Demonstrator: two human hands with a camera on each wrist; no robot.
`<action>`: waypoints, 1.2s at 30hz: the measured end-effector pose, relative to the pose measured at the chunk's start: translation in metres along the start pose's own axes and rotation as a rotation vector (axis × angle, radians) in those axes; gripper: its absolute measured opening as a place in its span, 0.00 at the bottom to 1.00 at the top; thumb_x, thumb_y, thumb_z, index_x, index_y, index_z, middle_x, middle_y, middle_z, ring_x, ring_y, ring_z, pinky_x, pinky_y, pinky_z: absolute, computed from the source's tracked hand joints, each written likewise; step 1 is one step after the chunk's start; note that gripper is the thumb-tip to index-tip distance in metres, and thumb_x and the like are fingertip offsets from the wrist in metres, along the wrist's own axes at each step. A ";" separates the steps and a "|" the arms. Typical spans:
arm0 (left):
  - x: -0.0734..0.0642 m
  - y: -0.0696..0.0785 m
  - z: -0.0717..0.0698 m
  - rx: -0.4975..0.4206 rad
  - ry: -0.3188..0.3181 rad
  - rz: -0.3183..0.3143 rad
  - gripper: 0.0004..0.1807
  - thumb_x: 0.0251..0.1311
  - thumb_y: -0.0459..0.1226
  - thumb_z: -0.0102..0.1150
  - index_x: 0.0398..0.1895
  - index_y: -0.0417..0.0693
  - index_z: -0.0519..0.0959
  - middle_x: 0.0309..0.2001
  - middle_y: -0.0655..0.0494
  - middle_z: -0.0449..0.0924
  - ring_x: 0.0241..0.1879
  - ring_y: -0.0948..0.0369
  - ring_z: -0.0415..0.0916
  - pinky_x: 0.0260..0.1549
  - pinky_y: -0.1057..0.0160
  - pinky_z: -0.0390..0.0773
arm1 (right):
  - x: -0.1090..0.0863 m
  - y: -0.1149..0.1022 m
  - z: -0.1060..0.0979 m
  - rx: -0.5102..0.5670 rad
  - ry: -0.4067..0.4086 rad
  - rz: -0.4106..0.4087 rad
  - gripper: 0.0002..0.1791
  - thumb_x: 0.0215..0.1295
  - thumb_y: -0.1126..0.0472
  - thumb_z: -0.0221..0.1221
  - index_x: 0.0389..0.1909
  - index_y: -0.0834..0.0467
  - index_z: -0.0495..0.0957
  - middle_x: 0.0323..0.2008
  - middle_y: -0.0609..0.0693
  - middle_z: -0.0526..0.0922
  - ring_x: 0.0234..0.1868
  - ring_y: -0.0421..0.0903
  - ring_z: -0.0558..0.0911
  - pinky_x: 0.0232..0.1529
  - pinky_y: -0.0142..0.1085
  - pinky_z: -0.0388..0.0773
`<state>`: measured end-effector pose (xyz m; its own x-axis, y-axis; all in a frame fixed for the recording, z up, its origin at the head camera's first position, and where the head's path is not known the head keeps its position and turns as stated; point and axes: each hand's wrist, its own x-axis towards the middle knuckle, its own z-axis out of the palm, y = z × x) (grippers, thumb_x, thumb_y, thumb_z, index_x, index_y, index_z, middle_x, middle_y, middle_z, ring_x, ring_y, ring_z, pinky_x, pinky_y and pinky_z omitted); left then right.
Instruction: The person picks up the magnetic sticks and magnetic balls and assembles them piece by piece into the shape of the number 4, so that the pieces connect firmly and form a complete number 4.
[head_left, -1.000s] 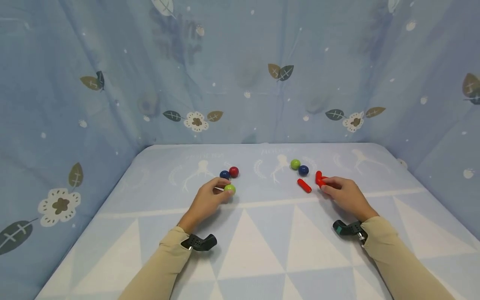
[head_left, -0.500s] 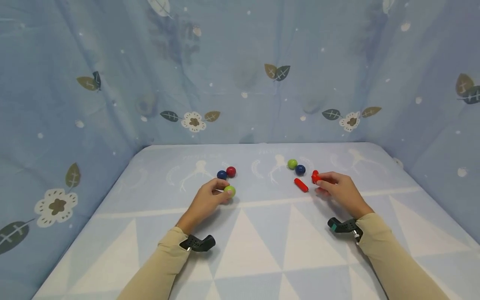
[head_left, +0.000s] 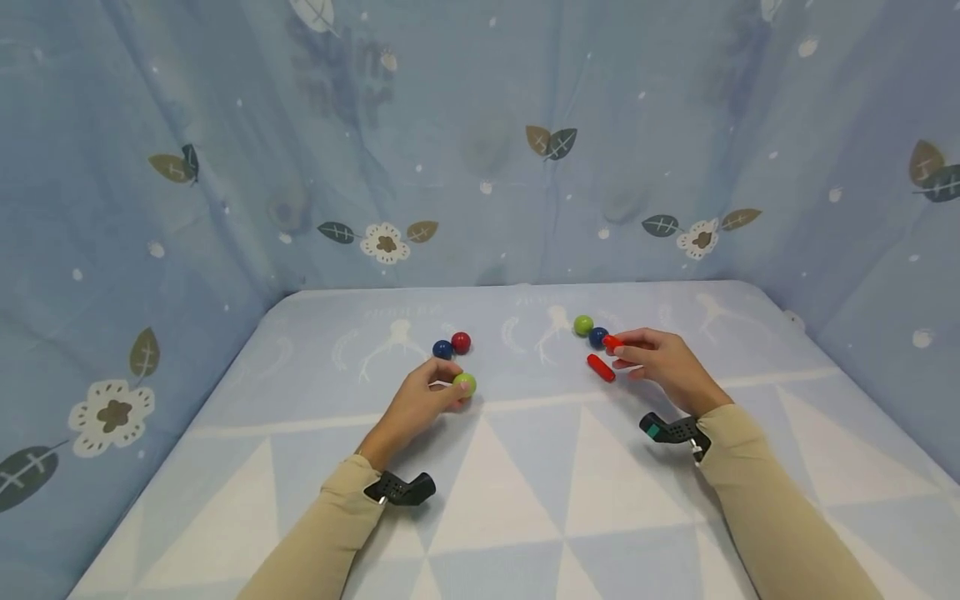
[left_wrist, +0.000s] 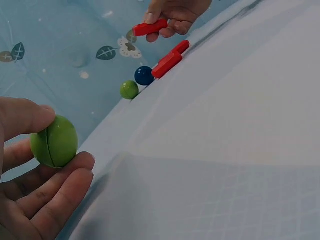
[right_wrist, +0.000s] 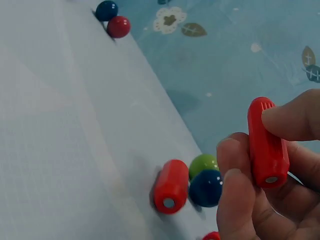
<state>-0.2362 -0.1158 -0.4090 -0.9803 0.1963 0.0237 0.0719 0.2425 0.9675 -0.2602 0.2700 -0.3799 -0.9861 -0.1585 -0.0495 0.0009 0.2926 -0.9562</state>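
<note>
The left hand [head_left: 416,406] pinched a green ball [head_left: 465,384] between thumb and fingers, the ball at its 2 o'clock. The right hand [head_left: 669,367] pinched a red rod [head_left: 613,343] at its 10 o'clock. Count: three red rods, one held, two loose on the bench [head_left: 525,475]; two green balls, one held; two blue balls [head_left: 442,349]; one red ball [head_left: 461,342]. The far edge ran at 12 o'clock, beyond the loose balls, curtain [head_left: 480,125] behind. Broad bench surface extended toward 6 o'clock.
</note>
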 end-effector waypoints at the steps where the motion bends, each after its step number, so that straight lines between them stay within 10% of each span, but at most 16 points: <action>1: 0.000 -0.001 0.000 -0.002 -0.007 -0.002 0.18 0.64 0.38 0.67 0.54 0.43 0.75 0.50 0.48 0.78 0.43 0.56 0.83 0.43 0.60 0.82 | 0.002 0.000 0.002 0.014 -0.010 0.006 0.26 0.72 0.55 0.61 0.62 0.68 0.71 0.58 0.64 0.77 0.51 0.51 0.82 0.49 0.38 0.80; 13: -0.003 -0.005 0.000 0.089 -0.119 0.060 0.25 0.66 0.45 0.65 0.63 0.44 0.78 0.45 0.50 0.81 0.36 0.55 0.82 0.37 0.59 0.80 | 0.006 -0.011 0.017 0.082 -0.073 0.009 0.24 0.72 0.57 0.60 0.61 0.68 0.72 0.57 0.65 0.77 0.53 0.59 0.81 0.47 0.38 0.81; 36: 0.000 -0.002 -0.005 0.075 -0.082 0.031 0.22 0.61 0.40 0.69 0.58 0.51 0.78 0.55 0.56 0.78 0.50 0.57 0.79 0.47 0.56 0.76 | 0.015 -0.012 0.072 0.012 -0.231 -0.005 0.18 0.70 0.62 0.60 0.58 0.64 0.77 0.52 0.61 0.83 0.48 0.57 0.83 0.45 0.42 0.81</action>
<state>-0.2376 -0.1205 -0.4098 -0.9592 0.2812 0.0301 0.1190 0.3049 0.9449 -0.2632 0.1965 -0.3894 -0.9220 -0.3718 -0.1083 -0.0002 0.2801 -0.9600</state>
